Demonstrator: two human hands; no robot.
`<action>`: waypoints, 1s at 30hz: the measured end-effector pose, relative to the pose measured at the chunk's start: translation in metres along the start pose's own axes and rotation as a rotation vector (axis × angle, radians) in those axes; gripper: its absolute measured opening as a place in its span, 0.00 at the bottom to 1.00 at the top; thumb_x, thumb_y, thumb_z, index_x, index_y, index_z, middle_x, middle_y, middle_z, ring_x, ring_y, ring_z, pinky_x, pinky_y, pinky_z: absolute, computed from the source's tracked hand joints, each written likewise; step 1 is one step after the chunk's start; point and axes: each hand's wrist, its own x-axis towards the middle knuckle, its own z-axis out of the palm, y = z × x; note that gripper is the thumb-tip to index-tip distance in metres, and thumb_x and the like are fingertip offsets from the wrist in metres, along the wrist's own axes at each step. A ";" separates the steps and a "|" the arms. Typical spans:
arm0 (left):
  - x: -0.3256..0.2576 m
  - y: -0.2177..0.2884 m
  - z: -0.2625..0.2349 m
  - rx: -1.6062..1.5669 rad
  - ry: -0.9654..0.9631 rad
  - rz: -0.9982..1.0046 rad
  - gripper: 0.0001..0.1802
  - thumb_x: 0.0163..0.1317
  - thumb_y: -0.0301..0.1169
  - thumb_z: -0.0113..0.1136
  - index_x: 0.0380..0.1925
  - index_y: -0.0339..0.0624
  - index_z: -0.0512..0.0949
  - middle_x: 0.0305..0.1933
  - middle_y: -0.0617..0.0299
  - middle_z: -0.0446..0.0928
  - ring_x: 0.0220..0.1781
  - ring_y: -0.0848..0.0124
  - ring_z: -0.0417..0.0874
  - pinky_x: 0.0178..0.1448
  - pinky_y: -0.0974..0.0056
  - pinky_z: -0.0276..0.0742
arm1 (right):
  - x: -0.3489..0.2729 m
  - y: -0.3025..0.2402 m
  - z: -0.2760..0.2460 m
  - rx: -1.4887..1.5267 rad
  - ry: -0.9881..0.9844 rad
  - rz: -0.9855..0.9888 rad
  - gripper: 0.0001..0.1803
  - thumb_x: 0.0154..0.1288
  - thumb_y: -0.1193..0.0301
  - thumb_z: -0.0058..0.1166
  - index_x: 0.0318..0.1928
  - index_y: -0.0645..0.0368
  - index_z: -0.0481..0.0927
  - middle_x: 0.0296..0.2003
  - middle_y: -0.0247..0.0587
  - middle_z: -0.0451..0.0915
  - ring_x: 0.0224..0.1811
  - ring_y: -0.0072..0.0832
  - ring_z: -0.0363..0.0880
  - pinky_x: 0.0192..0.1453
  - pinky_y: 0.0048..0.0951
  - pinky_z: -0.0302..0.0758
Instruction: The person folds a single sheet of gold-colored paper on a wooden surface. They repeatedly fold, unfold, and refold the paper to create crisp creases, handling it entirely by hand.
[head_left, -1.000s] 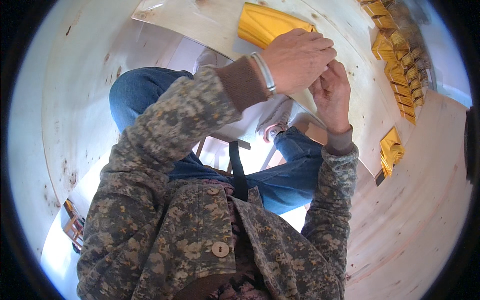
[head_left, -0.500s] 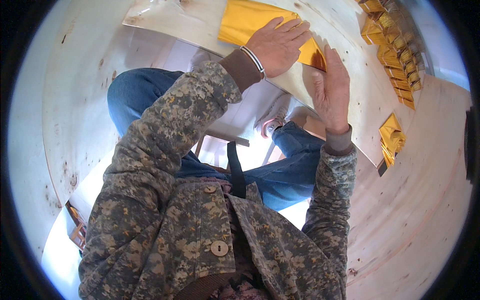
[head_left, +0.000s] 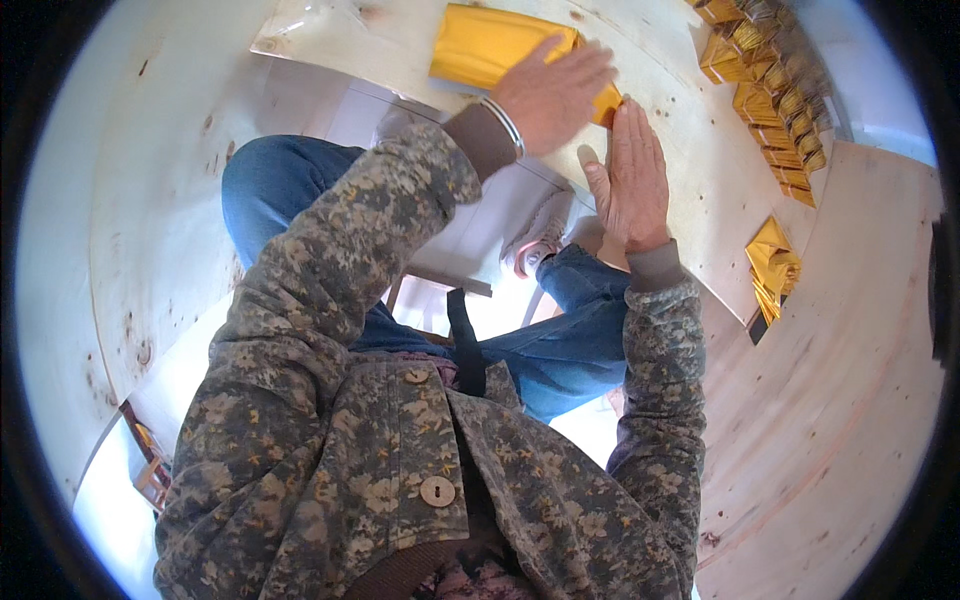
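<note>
A gold foil paper piece (head_left: 482,48), shiny and roughly oblong, lies on the pale wooden table at the top of the view. My left hand (head_left: 555,97) reaches over its right part, fingers stretched out and slightly smeared by motion. My right hand (head_left: 636,178) stands edge-on at the paper's right tip, fingers straight and thumb apart. Its fingertips are at or just beside that tip; whether they touch cannot be told. Part of the paper is hidden under my left hand.
Rows of folded gold paper pieces (head_left: 765,115) line the table's far right side. A smaller stack of gold foil paper (head_left: 772,262) lies at the right corner of the wooden table (head_left: 690,225). Below the table edge are my bent knees in jeans (head_left: 290,190).
My right hand has moved left toward the paper. The paper's right end, a long point before, now reaches less far right. My left hand has shifted slightly, and the whole view has moved a little.
</note>
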 end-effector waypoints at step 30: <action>0.013 0.008 0.010 -0.299 -0.076 -0.347 0.43 0.74 0.63 0.29 0.75 0.41 0.58 0.79 0.51 0.55 0.82 0.61 0.51 0.82 0.51 0.40 | 0.042 -0.013 -0.026 0.230 0.151 0.051 0.32 0.80 0.52 0.39 0.69 0.68 0.66 0.68 0.61 0.68 0.72 0.52 0.65 0.75 0.44 0.61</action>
